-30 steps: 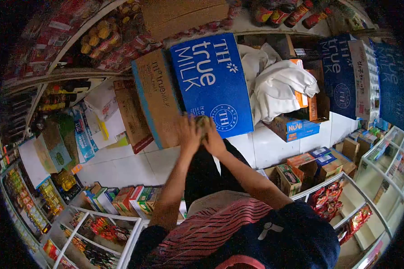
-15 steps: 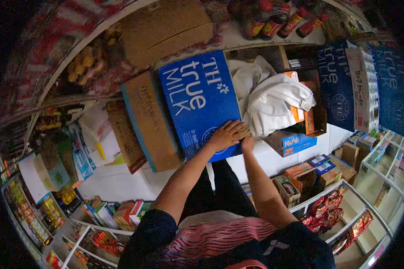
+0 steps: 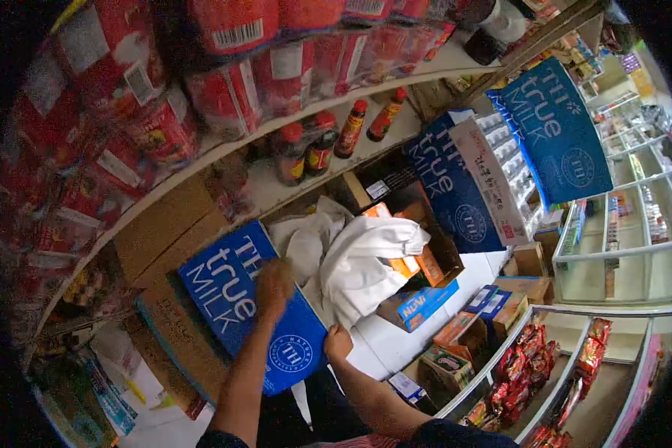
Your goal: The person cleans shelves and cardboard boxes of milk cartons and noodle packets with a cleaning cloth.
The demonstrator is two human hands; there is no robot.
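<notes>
A blue "TH true MILK" cardboard box stands tilted in front of me, its printed side towards me. My left hand, smeared by motion, is over the upper part of that side near the right edge; its fingers do not show clearly. Lower down, my right hand is closed on the box's right edge. White cloth lies bunched against the box's right side. A brown carton leans just to the left.
An open NuVi carton holds orange packs on the right, beside more TH milk boxes. Sauce bottles stand on the shelf above, with red packets higher up. Glass display cases with red snack bags stand at lower right.
The view has swung to the right, so the box now appears lower and further left. My left hand has moved up the box from its lower right corner. My right hand stays at the edge.
</notes>
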